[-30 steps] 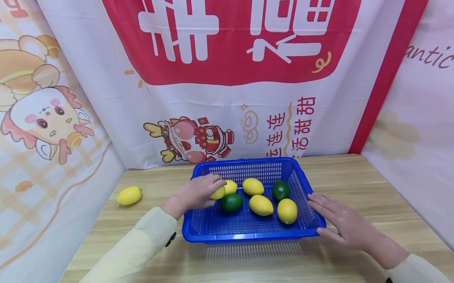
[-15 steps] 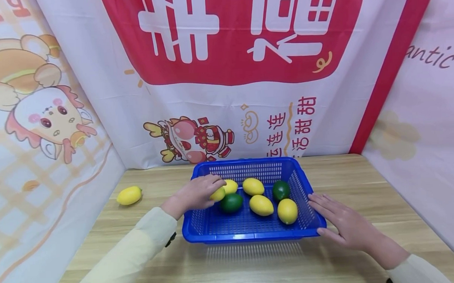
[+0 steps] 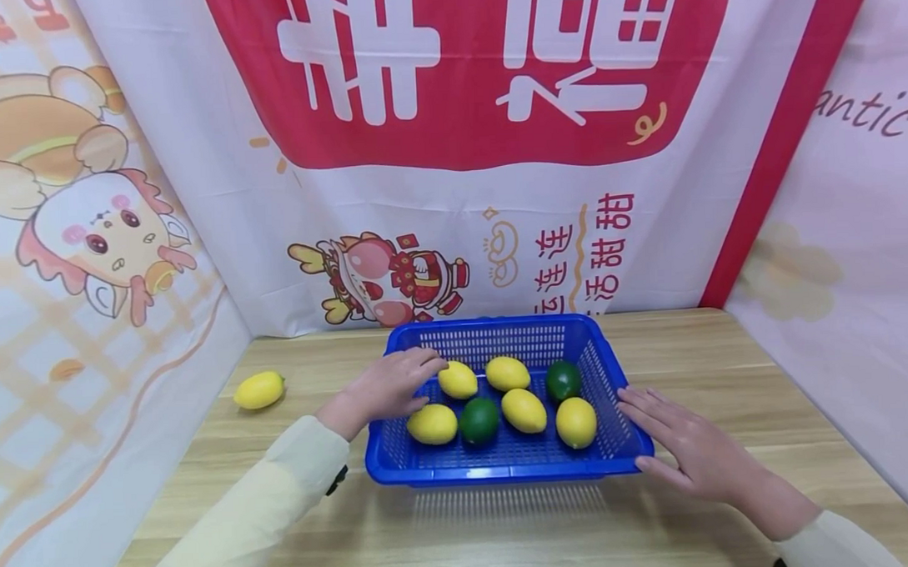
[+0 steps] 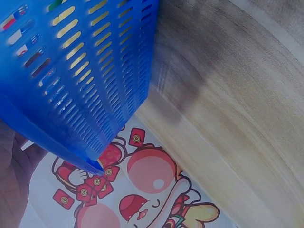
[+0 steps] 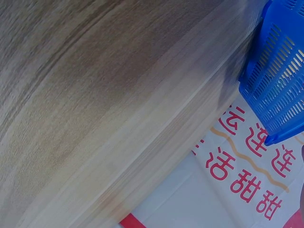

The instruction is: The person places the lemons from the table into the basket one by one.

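Observation:
A blue plastic basket [image 3: 476, 473] with slotted walls stands on the wooden table. In it lie several yellow lemons, among them a front-left lemon [image 3: 432, 424] and a back-left lemon [image 3: 457, 380]. Two dark green oval fruits share the basket: one green fruit [image 3: 479, 421] left of the middle, another green fruit [image 3: 563, 381] at the back right. My left hand [image 3: 397, 384] reaches over the left rim, fingers extended above the left lemons and holding none. My right hand [image 3: 688, 442] rests against the basket's right rim with straight fingers. The left wrist view shows the slotted side wall [image 4: 80, 71].
One more lemon [image 3: 259, 390] lies on the wooden table [image 3: 305, 522], left of the basket. A printed cloth [image 3: 481, 191] hangs right behind the table, and patterned cloths flank it on both sides.
The lemon under my left hand is let go and lies at the basket's front left. The left green fruit has shifted slightly right and forward. My right hand stays in place.

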`<control>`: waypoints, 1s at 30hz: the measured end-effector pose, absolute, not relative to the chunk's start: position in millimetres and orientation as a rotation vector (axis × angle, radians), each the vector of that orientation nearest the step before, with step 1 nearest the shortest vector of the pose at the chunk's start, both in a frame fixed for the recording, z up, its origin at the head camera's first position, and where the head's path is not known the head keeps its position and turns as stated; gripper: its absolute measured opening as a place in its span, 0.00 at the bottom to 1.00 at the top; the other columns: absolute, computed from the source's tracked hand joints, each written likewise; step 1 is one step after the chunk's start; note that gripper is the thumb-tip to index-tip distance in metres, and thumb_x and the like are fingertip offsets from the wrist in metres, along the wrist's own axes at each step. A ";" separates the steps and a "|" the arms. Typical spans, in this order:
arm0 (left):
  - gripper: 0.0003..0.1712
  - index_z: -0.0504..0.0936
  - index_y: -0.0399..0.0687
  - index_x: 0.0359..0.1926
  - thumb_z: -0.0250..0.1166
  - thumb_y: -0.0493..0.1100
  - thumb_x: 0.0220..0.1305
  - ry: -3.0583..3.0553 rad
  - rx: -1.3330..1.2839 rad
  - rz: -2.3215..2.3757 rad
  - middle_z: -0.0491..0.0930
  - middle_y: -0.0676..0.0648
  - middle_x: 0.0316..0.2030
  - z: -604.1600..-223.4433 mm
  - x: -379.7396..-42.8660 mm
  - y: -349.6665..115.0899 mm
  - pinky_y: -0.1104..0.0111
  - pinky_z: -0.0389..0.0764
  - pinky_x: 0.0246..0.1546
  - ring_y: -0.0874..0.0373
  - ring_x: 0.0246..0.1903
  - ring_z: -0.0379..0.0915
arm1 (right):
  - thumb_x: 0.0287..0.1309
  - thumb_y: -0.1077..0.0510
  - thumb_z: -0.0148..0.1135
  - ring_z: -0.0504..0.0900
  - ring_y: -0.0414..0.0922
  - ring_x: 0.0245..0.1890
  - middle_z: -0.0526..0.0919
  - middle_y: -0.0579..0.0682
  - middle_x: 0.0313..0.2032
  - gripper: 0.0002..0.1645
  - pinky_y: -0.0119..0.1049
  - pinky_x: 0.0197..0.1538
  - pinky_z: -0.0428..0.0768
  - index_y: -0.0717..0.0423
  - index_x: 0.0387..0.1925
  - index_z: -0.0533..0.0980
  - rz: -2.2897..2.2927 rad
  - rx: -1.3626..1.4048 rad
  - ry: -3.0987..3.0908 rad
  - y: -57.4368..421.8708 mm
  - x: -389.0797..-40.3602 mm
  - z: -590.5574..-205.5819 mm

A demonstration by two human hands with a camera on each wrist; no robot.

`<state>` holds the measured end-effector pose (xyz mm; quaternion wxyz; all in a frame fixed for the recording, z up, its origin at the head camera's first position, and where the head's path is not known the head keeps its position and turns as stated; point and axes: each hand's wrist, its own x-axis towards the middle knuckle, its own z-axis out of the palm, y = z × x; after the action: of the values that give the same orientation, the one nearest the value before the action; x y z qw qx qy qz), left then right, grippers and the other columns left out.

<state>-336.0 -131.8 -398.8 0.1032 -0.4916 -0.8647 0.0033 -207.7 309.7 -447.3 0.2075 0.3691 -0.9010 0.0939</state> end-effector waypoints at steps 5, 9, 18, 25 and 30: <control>0.29 0.75 0.41 0.59 0.71 0.43 0.57 -2.531 -1.458 -0.028 0.77 0.45 0.53 -397.9 -335.8 -134.0 0.60 0.75 0.58 0.51 0.54 0.73 | 0.56 0.46 0.67 0.69 0.60 0.63 0.69 0.56 0.66 0.40 0.24 0.70 0.43 0.61 0.66 0.69 0.261 1.025 -2.516 309.6 -207.1 -446.7; 0.28 0.75 0.40 0.57 0.72 0.42 0.56 -2.494 -1.464 -0.047 0.77 0.44 0.52 -394.1 -333.7 -135.7 0.59 0.76 0.57 0.51 0.53 0.74 | 0.56 0.46 0.67 0.69 0.60 0.63 0.68 0.56 0.67 0.40 0.25 0.70 0.44 0.60 0.66 0.69 0.265 1.033 -2.520 309.5 -206.8 -446.0; 0.28 0.75 0.41 0.58 0.72 0.41 0.57 -2.517 -1.413 -0.075 0.77 0.43 0.53 -379.6 -328.3 -145.6 0.58 0.76 0.56 0.49 0.54 0.73 | 0.56 0.46 0.67 0.69 0.59 0.64 0.68 0.56 0.67 0.40 0.24 0.70 0.43 0.60 0.66 0.69 0.270 1.029 -2.516 310.1 -206.9 -446.6; 0.29 0.76 0.38 0.57 0.74 0.40 0.54 -2.469 -1.361 -0.077 0.78 0.41 0.51 -368.5 -326.1 -160.6 0.57 0.79 0.52 0.48 0.51 0.75 | 0.56 0.45 0.67 0.69 0.58 0.63 0.69 0.55 0.66 0.40 0.22 0.69 0.43 0.59 0.66 0.69 0.268 1.013 -2.519 309.3 -206.1 -446.2; 0.31 0.76 0.39 0.57 0.76 0.40 0.52 -2.448 -1.324 -0.075 0.78 0.40 0.51 -364.8 -326.1 -174.7 0.57 0.80 0.51 0.47 0.50 0.76 | 0.56 0.45 0.67 0.70 0.58 0.63 0.70 0.55 0.66 0.40 0.22 0.69 0.43 0.60 0.65 0.70 0.273 1.017 -2.505 309.0 -206.8 -446.4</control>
<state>-326.1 -174.7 -364.8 0.1777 -0.4679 -0.8654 -0.0265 -206.8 309.0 -446.4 0.2104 0.3657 -0.9013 0.0983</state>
